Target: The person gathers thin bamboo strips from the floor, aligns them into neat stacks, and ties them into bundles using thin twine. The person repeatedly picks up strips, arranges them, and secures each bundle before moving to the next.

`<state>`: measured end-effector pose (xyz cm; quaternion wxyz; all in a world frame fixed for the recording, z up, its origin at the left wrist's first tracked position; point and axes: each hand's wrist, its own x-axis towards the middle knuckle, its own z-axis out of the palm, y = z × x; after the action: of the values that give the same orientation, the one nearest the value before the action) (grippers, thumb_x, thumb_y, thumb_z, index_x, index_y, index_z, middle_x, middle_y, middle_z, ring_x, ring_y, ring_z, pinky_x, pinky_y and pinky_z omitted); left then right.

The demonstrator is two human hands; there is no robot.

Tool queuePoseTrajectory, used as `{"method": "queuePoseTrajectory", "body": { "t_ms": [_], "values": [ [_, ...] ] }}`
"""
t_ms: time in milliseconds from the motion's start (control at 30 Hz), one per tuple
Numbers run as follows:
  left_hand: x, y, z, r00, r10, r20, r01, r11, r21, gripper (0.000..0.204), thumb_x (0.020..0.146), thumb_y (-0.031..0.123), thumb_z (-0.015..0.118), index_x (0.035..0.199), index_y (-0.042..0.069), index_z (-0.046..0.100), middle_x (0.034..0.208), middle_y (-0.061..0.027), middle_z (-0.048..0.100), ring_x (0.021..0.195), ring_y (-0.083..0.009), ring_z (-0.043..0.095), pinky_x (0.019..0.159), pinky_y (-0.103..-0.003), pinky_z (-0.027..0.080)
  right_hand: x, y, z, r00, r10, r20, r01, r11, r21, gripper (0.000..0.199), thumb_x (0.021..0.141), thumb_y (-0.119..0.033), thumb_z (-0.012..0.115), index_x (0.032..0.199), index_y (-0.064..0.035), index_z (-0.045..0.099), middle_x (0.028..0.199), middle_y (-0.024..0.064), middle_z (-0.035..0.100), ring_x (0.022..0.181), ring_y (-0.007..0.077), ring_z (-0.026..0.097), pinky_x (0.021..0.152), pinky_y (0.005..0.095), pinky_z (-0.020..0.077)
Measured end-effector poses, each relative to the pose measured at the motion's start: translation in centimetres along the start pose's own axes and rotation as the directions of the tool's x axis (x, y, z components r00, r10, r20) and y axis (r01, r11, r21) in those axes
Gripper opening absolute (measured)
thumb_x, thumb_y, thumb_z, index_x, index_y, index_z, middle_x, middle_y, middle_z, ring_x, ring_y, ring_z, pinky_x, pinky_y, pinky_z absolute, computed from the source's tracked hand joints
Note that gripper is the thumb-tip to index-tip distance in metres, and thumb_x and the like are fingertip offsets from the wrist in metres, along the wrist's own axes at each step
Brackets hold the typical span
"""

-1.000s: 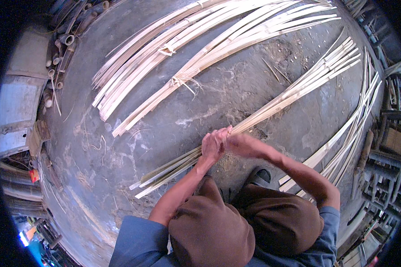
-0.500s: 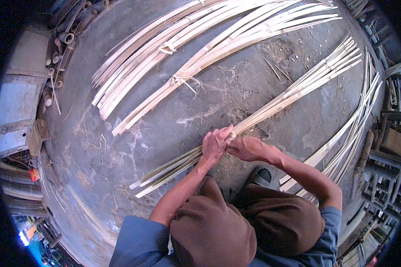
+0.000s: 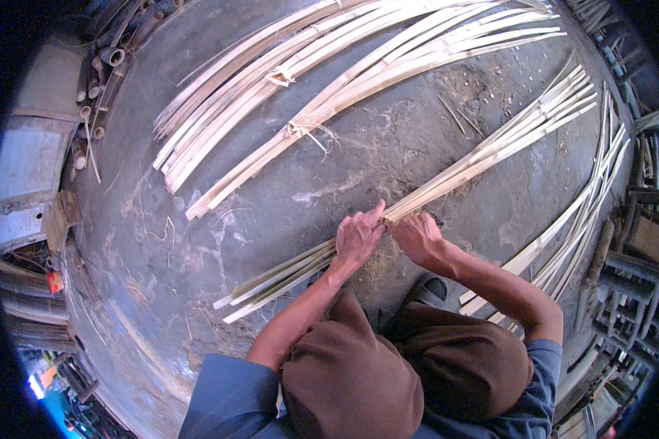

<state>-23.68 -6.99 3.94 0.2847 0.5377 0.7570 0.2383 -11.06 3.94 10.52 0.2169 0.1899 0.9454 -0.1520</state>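
A long bundle of split bamboo strips (image 3: pixel 483 155) lies slantwise on the grey concrete floor, from lower left to upper right. My left hand (image 3: pixel 359 235) is closed over the bundle near its middle. My right hand (image 3: pixel 417 235) grips the same bundle just to the right, fingers curled at a thin tie (image 3: pixel 385 219) between the two hands. My knees in brown trousers (image 3: pixel 417 366) fill the lower middle.
Two tied bundles of bamboo strips (image 3: pixel 300 132) lie farther off, fanning to the upper right. More loose strips (image 3: pixel 571 227) lie at the right. Cut bamboo tubes (image 3: pixel 102 66) are piled at the upper left. A dark shoe (image 3: pixel 430 291) shows beneath my right forearm.
Both hands have stayed on the bundle and shifted only slightly, fingers working at the tie. The bundle has not moved.
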Motion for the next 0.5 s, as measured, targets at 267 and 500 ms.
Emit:
{"method": "queuePoseTrajectory", "body": {
  "t_ms": [267,500],
  "values": [
    [0.2,-1.2,0.1,0.999,-0.045,-0.016,0.041,0.982,-0.183,0.115,0.081,0.049,0.070,0.154,0.007,-0.009,0.102,-0.0091,0.073,0.083,-0.0386,0.068,0.077,-0.048,0.054,3.0,1.5,-1.5,0.959,-0.270,0.088,0.224,0.909,0.351,0.019,0.093,-0.019,0.052,0.095,-0.0032,0.062,0.084,0.0211,0.066,0.078,0.0399,0.066,0.068,0.0487,0.0528],
    [0.7,0.1,-1.4,0.982,-0.186,0.028,0.188,0.961,-0.201,0.109,0.086,0.044,0.068,0.153,0.002,-0.007,0.089,-0.0260,0.069,0.081,-0.0462,0.067,0.073,-0.054,0.052,6.4,2.7,-1.1,0.990,-0.059,-0.126,0.087,0.969,0.231,0.018,0.089,-0.022,0.062,0.092,-0.0050,0.059,0.081,0.0165,0.068,0.075,0.0375,0.068,0.061,0.0471,0.0528]
  ]
}}
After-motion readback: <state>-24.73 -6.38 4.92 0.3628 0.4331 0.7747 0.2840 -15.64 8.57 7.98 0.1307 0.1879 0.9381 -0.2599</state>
